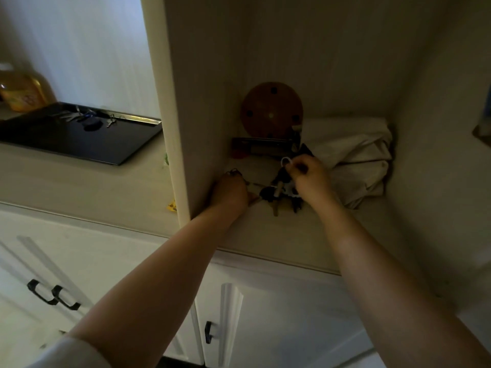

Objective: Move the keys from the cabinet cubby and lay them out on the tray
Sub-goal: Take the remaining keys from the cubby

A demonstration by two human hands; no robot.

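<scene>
A bottle of yellow liquid (22,92) stands at the far left of the counter (79,181), just behind the black tray (79,144). A few keys on the tray (85,116) lie near its back edge. Right of the tray, past the cabinet's side panel (172,128), is the cubby (292,235). The left hand (229,192) rests on the cubby floor against that panel, fingers curled; whether it grips anything cannot be told. Just right of it, between both hands, lies the pile of keys (279,193), dark-headed and tangled. The right hand (309,179) is pinched shut on a pale key ring (286,162) at the pile's top. Behind the pile stand a round wooden disc (271,110) and, further right, a folded white cloth (353,158).
</scene>
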